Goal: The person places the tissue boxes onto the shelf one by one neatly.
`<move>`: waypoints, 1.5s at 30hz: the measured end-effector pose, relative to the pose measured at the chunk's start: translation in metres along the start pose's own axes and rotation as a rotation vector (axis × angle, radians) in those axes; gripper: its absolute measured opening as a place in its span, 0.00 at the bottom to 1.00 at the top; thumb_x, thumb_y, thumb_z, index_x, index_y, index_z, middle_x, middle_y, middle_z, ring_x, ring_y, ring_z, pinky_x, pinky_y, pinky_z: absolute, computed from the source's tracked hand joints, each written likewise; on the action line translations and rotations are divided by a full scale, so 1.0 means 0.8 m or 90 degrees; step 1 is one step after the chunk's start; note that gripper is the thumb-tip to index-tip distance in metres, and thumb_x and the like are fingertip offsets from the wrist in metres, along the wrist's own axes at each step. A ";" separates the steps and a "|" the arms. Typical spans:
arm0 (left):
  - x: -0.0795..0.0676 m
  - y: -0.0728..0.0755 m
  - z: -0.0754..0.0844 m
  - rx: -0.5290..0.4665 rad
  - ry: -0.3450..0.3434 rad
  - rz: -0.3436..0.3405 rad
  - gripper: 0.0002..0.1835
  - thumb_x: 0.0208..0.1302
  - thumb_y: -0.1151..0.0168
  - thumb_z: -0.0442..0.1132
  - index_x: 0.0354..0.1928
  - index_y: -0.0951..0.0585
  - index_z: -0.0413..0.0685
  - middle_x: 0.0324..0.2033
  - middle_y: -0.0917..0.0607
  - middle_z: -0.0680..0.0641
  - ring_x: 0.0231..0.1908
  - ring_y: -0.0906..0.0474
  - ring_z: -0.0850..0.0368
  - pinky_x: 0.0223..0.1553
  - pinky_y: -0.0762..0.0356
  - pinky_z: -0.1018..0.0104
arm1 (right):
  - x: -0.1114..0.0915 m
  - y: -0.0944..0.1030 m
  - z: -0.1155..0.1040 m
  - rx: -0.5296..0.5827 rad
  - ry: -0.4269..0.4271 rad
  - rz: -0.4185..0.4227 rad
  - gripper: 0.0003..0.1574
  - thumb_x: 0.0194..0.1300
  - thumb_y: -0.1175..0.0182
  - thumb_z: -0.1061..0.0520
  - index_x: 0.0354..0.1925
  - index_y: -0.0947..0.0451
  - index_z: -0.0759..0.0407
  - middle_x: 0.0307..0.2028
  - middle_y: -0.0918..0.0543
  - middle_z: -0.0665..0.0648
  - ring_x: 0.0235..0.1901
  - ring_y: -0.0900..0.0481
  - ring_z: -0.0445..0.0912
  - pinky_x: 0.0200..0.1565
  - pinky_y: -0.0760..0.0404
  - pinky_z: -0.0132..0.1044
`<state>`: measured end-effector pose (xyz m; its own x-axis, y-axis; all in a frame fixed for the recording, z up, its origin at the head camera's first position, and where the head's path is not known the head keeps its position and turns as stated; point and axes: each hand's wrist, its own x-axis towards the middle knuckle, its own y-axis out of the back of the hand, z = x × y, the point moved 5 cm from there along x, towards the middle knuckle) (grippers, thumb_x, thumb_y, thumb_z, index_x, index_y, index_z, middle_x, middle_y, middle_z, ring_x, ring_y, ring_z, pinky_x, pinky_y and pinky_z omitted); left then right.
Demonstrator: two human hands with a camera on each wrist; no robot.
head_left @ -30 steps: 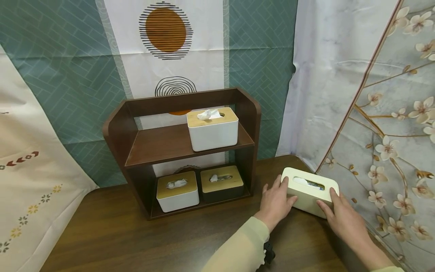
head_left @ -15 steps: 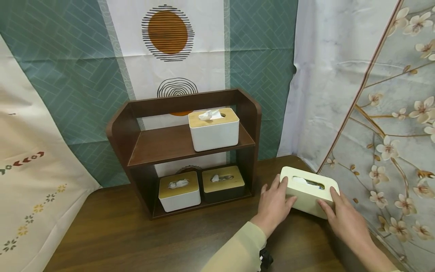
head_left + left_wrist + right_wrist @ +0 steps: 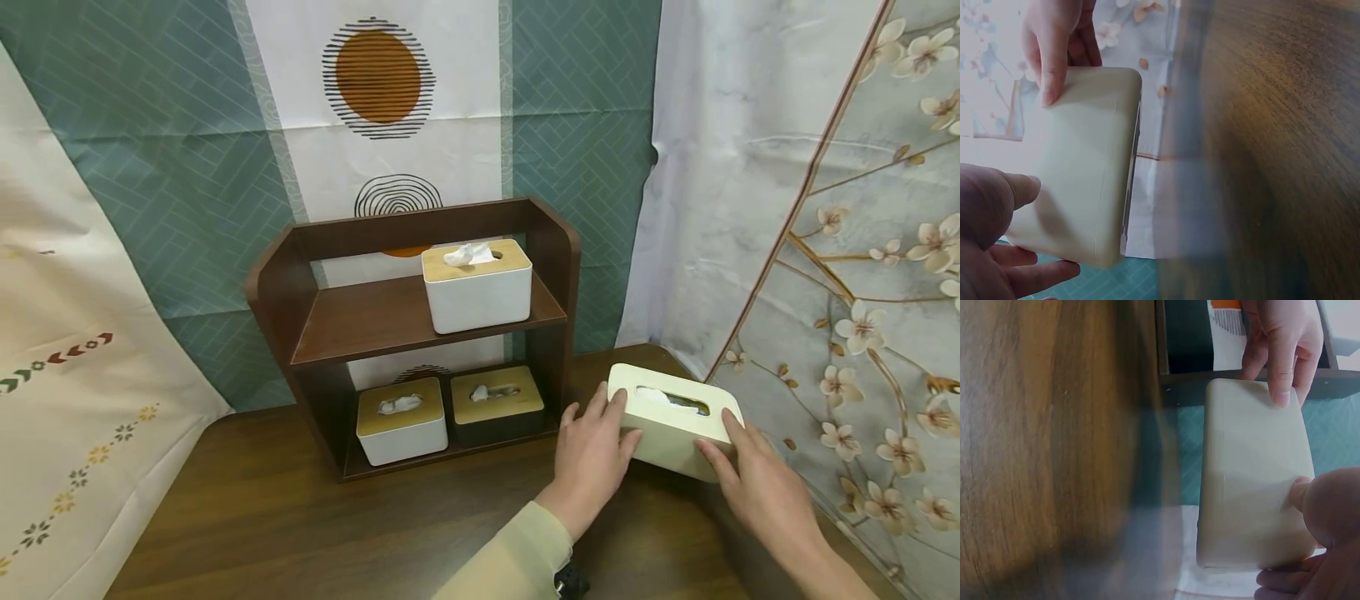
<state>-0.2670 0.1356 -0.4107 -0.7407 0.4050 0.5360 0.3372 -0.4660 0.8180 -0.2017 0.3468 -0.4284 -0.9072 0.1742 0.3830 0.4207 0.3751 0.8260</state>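
Observation:
A cream tissue box (image 3: pixel 667 446) with an oval slot on top is held between both hands at the right of the head view. White tissue shows in the slot. My left hand (image 3: pixel 592 454) grips its left end, thumb on the front face. On the opposite end is my right hand (image 3: pixel 772 492), its thumb also against the front. In the left wrist view the front of the box (image 3: pixel 1085 156) fills the middle, and background shows between its lower edge and the tabletop, so it appears raised. The right wrist view shows the same box (image 3: pixel 1250 481) with a thumb at each end.
Left of the hands stands a dark brown two-tier shelf (image 3: pixel 363 321). A white tissue box (image 3: pixel 480 296) with a wooden lid sits on its upper tier. Below are another white box (image 3: pixel 408 442) and a dark grey one (image 3: pixel 498 425). A flowered curtain (image 3: pixel 855 392) borders the wooden table (image 3: pixel 360 525) at right.
The cream box and both hands have shifted slightly left, nearer the shelf. The head view has also turned a little. Both hands keep their grip throughout.

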 end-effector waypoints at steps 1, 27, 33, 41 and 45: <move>-0.001 0.004 0.000 -0.002 -0.002 0.007 0.32 0.78 0.30 0.57 0.77 0.21 0.55 0.75 0.20 0.46 0.51 0.08 0.54 0.71 0.24 0.50 | -0.001 0.001 -0.002 0.001 0.001 0.000 0.47 0.88 0.44 0.40 0.84 0.42 0.71 0.71 0.35 0.90 0.66 0.33 0.86 0.52 0.29 0.83; -0.047 0.090 -0.020 0.021 -0.028 0.120 0.28 0.74 0.24 0.53 0.71 0.15 0.55 0.68 0.15 0.44 0.44 0.06 0.53 0.64 0.17 0.54 | -0.020 0.032 -0.066 0.015 0.057 0.025 0.45 0.85 0.38 0.41 0.84 0.37 0.63 0.73 0.30 0.81 0.64 0.26 0.83 0.47 0.25 0.81; -0.063 0.106 -0.031 0.021 -0.024 0.127 0.28 0.73 0.23 0.53 0.70 0.14 0.54 0.67 0.14 0.44 0.53 0.08 0.53 0.62 0.16 0.54 | -0.026 0.031 -0.083 0.021 0.075 0.019 0.44 0.83 0.35 0.42 0.83 0.34 0.62 0.73 0.29 0.80 0.62 0.23 0.82 0.46 0.23 0.78; -0.087 0.125 -0.046 0.036 -0.033 0.168 0.28 0.69 0.20 0.52 0.68 0.13 0.54 0.64 0.12 0.44 0.48 0.06 0.54 0.60 0.14 0.56 | -0.033 0.027 -0.106 0.017 0.081 -0.015 0.44 0.83 0.35 0.41 0.83 0.34 0.61 0.73 0.29 0.81 0.62 0.22 0.81 0.49 0.22 0.78; -0.099 0.135 -0.055 0.029 -0.029 0.179 0.28 0.68 0.18 0.51 0.67 0.13 0.53 0.63 0.11 0.43 0.48 0.06 0.54 0.58 0.13 0.55 | -0.038 0.024 -0.118 0.030 0.098 -0.004 0.44 0.81 0.33 0.42 0.82 0.32 0.60 0.72 0.27 0.79 0.59 0.18 0.79 0.47 0.21 0.76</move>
<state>-0.1975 0.0190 -0.3742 -0.5880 0.3005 0.7510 0.5522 -0.5293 0.6442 -0.1660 0.2626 -0.3847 -0.8973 0.0312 0.4402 0.4116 0.4189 0.8094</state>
